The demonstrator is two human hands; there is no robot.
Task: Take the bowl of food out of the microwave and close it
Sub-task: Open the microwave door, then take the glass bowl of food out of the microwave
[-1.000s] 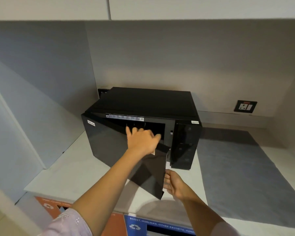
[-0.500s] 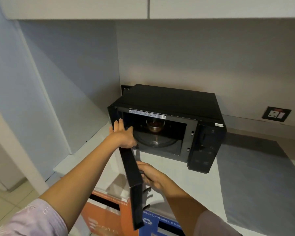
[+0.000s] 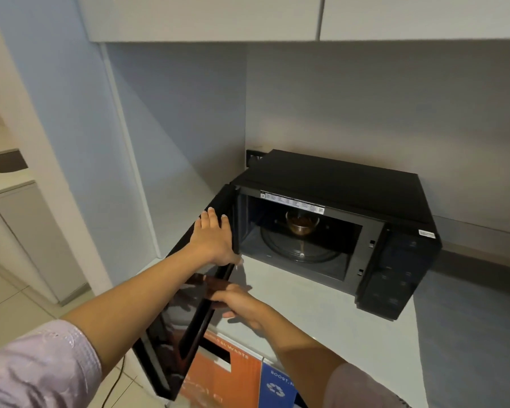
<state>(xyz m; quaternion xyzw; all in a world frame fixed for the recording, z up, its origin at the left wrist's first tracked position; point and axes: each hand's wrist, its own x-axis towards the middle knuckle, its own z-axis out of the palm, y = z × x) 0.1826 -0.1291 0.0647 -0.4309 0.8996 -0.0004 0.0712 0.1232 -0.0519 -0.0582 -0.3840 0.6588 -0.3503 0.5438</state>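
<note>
A black microwave [image 3: 345, 178] stands on the white counter [image 3: 321, 313] in the corner. Its door [image 3: 177, 328] is swung wide open to the left. Inside, a small glass bowl of brown food [image 3: 301, 225] sits at the back of the round glass turntable [image 3: 301, 248]. My left hand [image 3: 212, 240] lies flat against the door's top edge near the hinge, fingers together. My right hand [image 3: 239, 304] touches the door's inner side lower down, fingers loosely extended. Neither hand touches the bowl.
The dark control panel [image 3: 395, 275] fills the microwave's right side. A grey mat [image 3: 468, 334] covers the counter to the right. Orange [image 3: 218, 378] and blue [image 3: 277, 387] recycling bin fronts sit below the counter edge. Overhead cabinets [image 3: 248, 16] hang above; a blue side wall [image 3: 86, 142] is left.
The door went from nearly shut to fully open, which exposed the bowl. Both hands followed the door outward and leftward. The view shifted, so the microwave now sits further right.
</note>
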